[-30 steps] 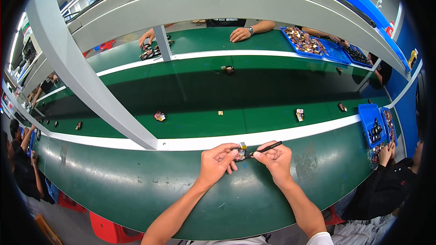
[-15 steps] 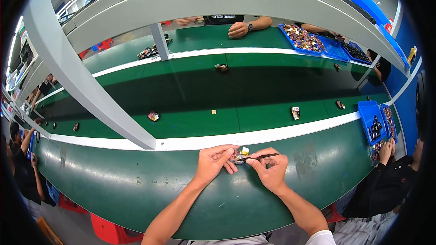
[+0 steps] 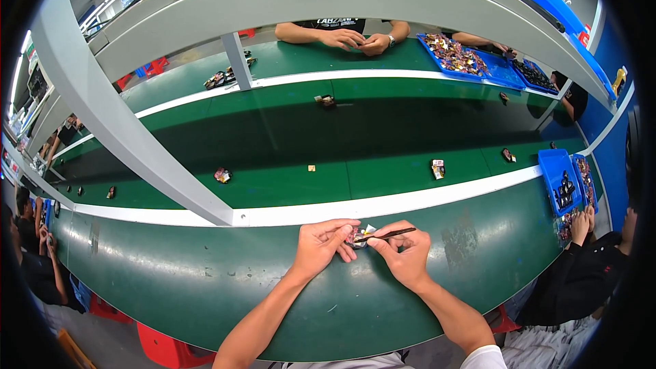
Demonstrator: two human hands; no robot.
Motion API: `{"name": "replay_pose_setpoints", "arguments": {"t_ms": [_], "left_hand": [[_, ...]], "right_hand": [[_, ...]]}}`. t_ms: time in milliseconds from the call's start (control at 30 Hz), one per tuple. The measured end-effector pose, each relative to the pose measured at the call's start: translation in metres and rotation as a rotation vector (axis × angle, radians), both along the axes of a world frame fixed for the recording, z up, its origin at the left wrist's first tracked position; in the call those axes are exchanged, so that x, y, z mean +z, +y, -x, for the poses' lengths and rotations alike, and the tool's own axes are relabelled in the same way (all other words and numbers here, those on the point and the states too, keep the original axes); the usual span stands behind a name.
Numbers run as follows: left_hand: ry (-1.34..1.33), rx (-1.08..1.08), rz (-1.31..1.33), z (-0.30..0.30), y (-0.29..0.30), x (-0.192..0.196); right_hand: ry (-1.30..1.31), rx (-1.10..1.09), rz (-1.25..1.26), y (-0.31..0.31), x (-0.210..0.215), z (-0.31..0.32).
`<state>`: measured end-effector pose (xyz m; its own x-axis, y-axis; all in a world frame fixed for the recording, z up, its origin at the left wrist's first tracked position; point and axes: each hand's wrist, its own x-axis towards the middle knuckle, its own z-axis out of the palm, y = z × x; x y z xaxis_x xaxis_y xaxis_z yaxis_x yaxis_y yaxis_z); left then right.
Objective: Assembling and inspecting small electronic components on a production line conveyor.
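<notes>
My left hand [image 3: 320, 247] is closed around a small pink-and-clear piece [image 3: 356, 234] with a white and yellow patch, just above the near green table. It pinches the piece between thumb and fingers, which partly hide it. My right hand [image 3: 408, 254] grips slim black tweezers [image 3: 396, 234] like a pen. Their tip reaches the right side of the piece, touching it or very close; I cannot tell which. The piece's exact kind is too small to make out.
Beyond a white rail, a green conveyor belt [image 3: 273, 188] carries scattered small pieces, including a yellow square [image 3: 311, 168]. Blue trays [image 3: 557, 164] stand at right beside a co-worker. A grey post [image 3: 130, 116] slants at left. Across the belt, another person's hands [image 3: 355, 41] rest near a filled tray [image 3: 454, 55].
Pieces on the belt's near side have shifted slightly left. My hands stay nearly in place, with the tweezers moved slightly. The person opposite has brought both hands together.
</notes>
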<state>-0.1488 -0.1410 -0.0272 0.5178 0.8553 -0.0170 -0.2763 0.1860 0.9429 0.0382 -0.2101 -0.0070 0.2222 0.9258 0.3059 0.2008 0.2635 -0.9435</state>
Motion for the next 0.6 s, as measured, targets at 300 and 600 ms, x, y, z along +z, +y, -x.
{"name": "replay_pose_setpoints", "arguments": {"t_ms": [300, 600], "left_hand": [[-0.001, 0.002, -0.006, 0.0008, 0.0009, 0.0005], [-0.011, 0.0, -0.019, 0.0018, 0.0014, 0.0004]], "right_hand": [[0.058, -0.016, 0.019, 0.0001, -0.0021, 0.0049], [0.006, -0.041, -0.003, -0.0018, -0.0019, 0.006]]}}
